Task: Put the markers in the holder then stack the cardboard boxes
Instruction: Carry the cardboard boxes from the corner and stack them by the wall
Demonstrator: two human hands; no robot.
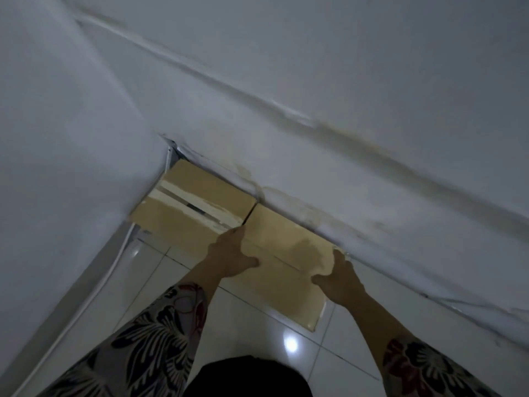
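Two brown cardboard boxes stand side by side on the floor against the wall. The far box (197, 204), with white tape along its top seam, sits in the room's corner. The near box (282, 247) touches its right side. My left hand (232, 253) grips the near box's left edge, fingers down the gap between the boxes. On the box's right edge, close to the wall, my right hand (337, 277) holds it. No markers or holder are in view.
White walls (343, 110) close in on the left and behind the boxes, with a stained baseboard. A white cable (94, 293) runs along the left wall's foot. Glossy white floor tiles (246, 325) lie in front of the boxes.
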